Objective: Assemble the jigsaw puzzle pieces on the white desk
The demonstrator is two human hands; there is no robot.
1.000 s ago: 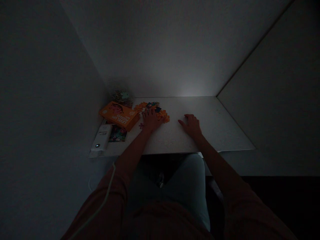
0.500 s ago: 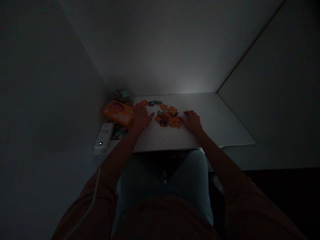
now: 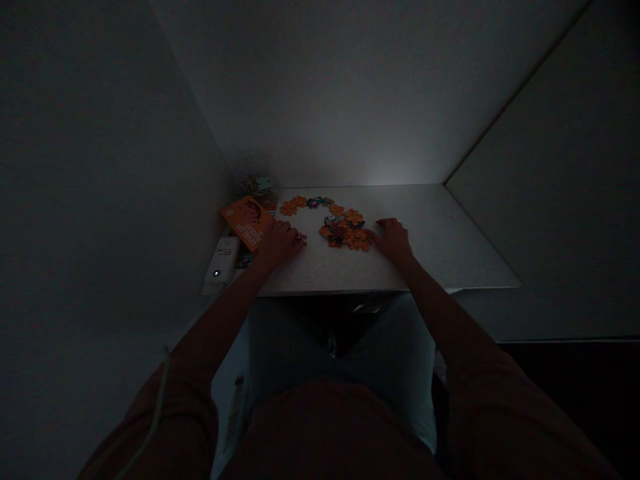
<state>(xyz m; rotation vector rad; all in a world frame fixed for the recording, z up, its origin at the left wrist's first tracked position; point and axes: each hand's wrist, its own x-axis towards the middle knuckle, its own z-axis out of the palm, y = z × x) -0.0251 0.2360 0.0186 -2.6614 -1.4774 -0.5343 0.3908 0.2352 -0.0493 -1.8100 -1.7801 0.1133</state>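
Note:
Several orange and dark jigsaw pieces (image 3: 345, 230) lie spread on a white table (image 3: 440, 247) in a dim room. My left hand (image 3: 279, 241) rests on the table left of the pieces, fingers curled, with a small purplish piece (image 3: 301, 237) at its fingertips. My right hand (image 3: 394, 239) lies on the table at the right edge of the pile, fingers bent and touching the nearest pieces. An orange puzzle box (image 3: 247, 221) sits just left of my left hand.
A white power bank (image 3: 221, 265) with a small light lies at the table's left front corner, a cable trailing down. A clear bag of pieces (image 3: 257, 185) sits in the back left corner. Walls close in on the left, back and right.
My left hand has drawn back from the pile toward the puzzle box. The pieces now lie spread further right. My right hand has moved up against the pile.

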